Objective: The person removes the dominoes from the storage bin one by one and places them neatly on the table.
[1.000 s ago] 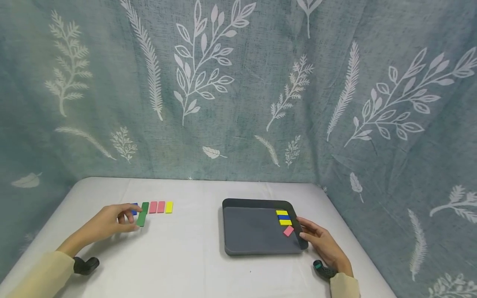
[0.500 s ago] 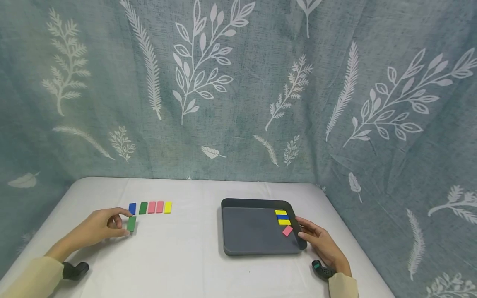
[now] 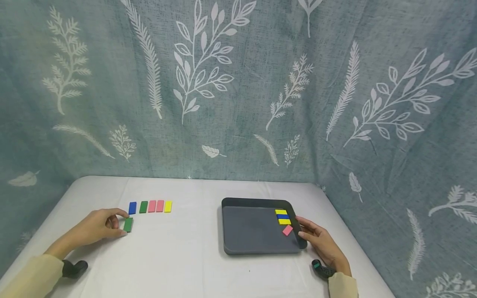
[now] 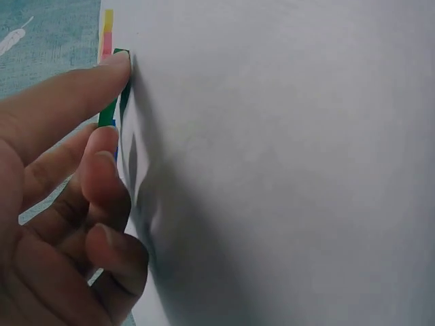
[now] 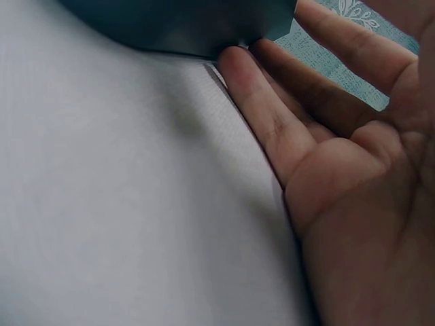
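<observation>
My left hand point(image 3: 98, 225) pinches a green rectangular block point(image 3: 128, 224) between thumb and fingers, close over the white table at the left. Past it lies a row of small blocks: blue point(image 3: 132, 208), another green one point(image 3: 143, 207), two pink point(image 3: 156, 206) and a yellow one point(image 3: 168, 206). In the left wrist view the held block point(image 4: 107, 112) is seen edge-on, partly covered by a finger. On the right, my right hand point(image 3: 322, 243) holds the side wall of a dark grey tray point(image 3: 261, 252), thumb and fingertips at its rim; the right wrist view shows fingertips against the tray's outside point(image 5: 183, 27).
Inside the tray, near its right wall, a yellow block point(image 3: 281, 212), a blue block point(image 3: 283, 217) and a second yellow block point(image 3: 284, 222) lie side by side. A pink block point(image 3: 287, 230) sits askew below them. A leaf-patterned curtain point(image 3: 238, 103) hangs behind the table point(image 3: 179, 256).
My left hand has drawn the green block left and toward me, away from the row, uncovering the blue block and the other green one. The right hand and tray have stayed put.
</observation>
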A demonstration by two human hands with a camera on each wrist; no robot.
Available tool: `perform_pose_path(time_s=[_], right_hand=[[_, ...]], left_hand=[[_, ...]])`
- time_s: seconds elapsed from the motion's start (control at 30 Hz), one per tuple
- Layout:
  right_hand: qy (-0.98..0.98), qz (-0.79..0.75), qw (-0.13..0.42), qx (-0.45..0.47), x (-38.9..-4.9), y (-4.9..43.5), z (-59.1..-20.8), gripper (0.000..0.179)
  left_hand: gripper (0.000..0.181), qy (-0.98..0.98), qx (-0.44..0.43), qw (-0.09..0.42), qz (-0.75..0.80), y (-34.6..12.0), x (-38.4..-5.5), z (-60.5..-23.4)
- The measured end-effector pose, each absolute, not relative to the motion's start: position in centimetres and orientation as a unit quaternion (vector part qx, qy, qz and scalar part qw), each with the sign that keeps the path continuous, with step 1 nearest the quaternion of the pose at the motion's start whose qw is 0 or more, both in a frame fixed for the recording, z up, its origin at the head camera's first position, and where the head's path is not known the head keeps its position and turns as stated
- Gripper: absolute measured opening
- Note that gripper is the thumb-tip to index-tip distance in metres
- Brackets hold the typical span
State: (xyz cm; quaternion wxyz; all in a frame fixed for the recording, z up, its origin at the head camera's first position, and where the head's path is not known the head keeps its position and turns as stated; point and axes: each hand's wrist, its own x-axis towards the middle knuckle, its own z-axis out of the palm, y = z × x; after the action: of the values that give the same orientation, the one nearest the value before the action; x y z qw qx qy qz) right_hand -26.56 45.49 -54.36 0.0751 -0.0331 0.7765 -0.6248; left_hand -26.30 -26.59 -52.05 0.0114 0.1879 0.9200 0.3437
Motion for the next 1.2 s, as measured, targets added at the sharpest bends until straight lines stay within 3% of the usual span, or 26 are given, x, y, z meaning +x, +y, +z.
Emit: perform_pose_path(time_s=[1.2], right_hand=[[0.77,-0.633,0.077,-0.022,-26.6,45.4,-54.2,0.065]], left_hand=[[0.055,0.919,0.155,0.065,0.358,-27.2,-27.5,-51.8]])
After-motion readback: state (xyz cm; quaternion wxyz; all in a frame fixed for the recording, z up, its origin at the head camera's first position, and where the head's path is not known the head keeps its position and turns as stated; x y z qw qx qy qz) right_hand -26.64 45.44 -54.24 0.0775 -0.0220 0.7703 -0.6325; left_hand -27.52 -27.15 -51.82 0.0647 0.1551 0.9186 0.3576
